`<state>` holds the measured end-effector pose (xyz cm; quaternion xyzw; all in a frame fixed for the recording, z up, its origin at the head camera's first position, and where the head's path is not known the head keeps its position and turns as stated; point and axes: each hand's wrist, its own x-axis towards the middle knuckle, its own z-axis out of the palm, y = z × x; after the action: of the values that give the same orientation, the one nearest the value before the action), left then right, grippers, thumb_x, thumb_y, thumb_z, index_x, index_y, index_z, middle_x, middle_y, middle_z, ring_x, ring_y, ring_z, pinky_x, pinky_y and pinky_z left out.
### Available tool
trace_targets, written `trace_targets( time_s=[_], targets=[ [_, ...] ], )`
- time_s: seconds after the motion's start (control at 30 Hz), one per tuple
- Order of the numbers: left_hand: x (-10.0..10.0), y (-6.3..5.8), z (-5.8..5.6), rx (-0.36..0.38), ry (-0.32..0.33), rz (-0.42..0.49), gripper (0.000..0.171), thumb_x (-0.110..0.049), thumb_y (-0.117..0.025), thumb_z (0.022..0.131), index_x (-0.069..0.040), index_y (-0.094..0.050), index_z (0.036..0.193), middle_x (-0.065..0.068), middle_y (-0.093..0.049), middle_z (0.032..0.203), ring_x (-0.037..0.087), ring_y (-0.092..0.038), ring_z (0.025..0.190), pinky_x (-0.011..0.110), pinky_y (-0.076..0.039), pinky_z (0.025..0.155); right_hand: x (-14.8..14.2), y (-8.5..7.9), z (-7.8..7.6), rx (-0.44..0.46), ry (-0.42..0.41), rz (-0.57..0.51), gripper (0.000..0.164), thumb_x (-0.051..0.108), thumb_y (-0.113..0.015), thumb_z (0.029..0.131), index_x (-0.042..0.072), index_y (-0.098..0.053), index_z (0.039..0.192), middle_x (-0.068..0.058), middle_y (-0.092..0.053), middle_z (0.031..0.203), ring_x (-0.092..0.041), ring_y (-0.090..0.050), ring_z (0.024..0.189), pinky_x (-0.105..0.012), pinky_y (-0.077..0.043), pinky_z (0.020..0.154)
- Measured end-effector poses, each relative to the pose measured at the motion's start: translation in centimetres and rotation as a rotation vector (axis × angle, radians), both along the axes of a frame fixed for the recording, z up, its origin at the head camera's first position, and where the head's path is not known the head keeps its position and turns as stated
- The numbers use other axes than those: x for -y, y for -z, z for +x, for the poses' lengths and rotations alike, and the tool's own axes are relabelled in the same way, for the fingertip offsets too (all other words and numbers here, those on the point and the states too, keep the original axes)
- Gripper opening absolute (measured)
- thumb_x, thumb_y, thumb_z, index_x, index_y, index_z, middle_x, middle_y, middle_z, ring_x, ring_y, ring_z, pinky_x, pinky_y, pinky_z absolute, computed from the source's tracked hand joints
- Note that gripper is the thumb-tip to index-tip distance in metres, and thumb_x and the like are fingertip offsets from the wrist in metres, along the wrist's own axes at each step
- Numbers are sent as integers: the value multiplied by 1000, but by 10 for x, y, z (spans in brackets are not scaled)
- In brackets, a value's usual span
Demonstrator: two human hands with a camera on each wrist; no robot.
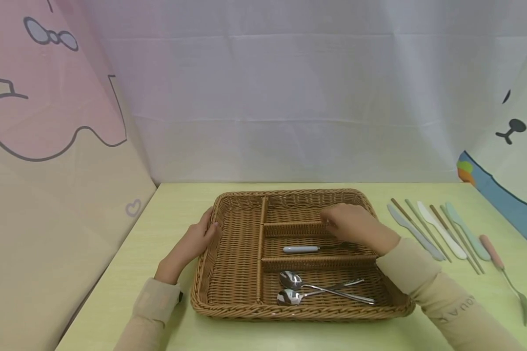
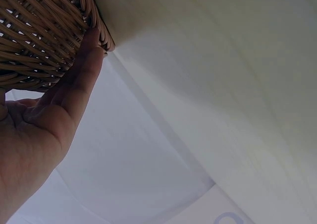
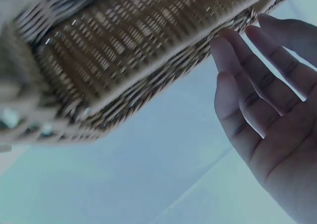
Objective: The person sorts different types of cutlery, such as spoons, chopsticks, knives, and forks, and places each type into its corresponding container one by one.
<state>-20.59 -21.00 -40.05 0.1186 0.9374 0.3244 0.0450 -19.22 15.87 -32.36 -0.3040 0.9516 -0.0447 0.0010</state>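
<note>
A: Where did the basket sit?
B: The brown woven wicker basket (image 1: 233,309) stood lower centre of the head view, its long side toward the bottom edge, likely so every compartment lay within reach.
A: Left hand?
B: The left hand (image 1: 196,240) grasped its left rim, thumb over the top, fingers along the outer wall; a brace against sliding, I judged.
A: And the right hand (image 1: 353,225)?
B: Over the dividers, right of centre. Fingers released, gripping nothing; contact with wicker, couldn't tell.
A: Contents?
B: A grey-blue-handled utensil (image 1: 300,249) lay in the middle compartment, far end too dim to name. Two shiny silver metal spoons (image 1: 291,280) crossed in the lowest.
A: Frame right?
B: Pale flat knives (image 1: 441,230), slim brown and green chopsticks (image 1: 399,208) and a pink-handled metal fork (image 1: 491,251), spread probably for easy picking.
</note>
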Motion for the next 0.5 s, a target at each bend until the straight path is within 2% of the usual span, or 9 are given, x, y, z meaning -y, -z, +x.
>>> trace_targets(
  time_s=[0.13, 0.17, 0.37, 0.5],
  targets=[
    [0, 1, 0, -7, -1, -1, 57, -25, -32, 101, 0, -7, 146, 15, -57, 79, 13, -40, 42, 29, -42, 54, -15, -4, -4, -17, 44, -19, 12, 6, -62, 84, 8, -64, 96, -6, -67, 88, -19, -62, 72, -33, -49, 57],
    [0, 1, 0, -12, -1, 0, 57, -25, -32, 101, 0, -7, 146, 16, -58, 81, 12, -41, 42, 29, -42, 53, -19, -5, -5, -24, 57, -31, 13, 6, -62, 84, 8, -64, 96, -7, -67, 88, -20, -62, 73, -34, -49, 57],
    [0, 2, 0, -14, -2, 1, 57, -25, -32, 101, -1, -7, 146, 11, -54, 69, 12, -37, 40, 29, -40, 48, -48, -8, -8, -54, 137, -119, 11, 3, -57, 84, 5, -61, 94, -8, -65, 83, -20, -59, 67, -35, -47, 54],
    [0, 2, 0, -10, -2, -1, 57, -24, -32, 101, -1, -7, 146, 7, -49, 62, 12, -36, 39, 30, -40, 47, -68, -4, -10, -48, 206, -133, 11, 9, -59, 86, 4, -60, 96, -9, -64, 83, -20, -58, 67, -35, -45, 52]
  ],
)
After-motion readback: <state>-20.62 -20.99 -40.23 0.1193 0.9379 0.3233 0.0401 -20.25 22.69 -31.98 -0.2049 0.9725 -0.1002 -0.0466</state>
